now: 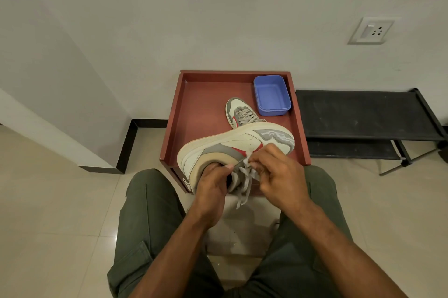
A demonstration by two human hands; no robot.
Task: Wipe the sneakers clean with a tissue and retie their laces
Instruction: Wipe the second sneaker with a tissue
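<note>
Beige floor tiles, person seated, olive trousers at lower frame. Left hand point(213, 185) grips inside the collar of the white, grey and red leather sneaker point(232, 146), held on its side at centre frame. Right hand point(278, 171) pinches a small white tissue point(247, 161) against the loose grey laces point(244, 183). Advice: brace firmly, wipe in short strokes. Beyond, second matching sneaker point(238, 112) sits in the red wooden tray point(194, 108), beside a blue plastic tub point(271, 95).

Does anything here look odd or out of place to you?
Only slightly: the held sneaker is tipped on its side, its untied laces dangling. The second sneaker sits upright in the red tray.
</note>
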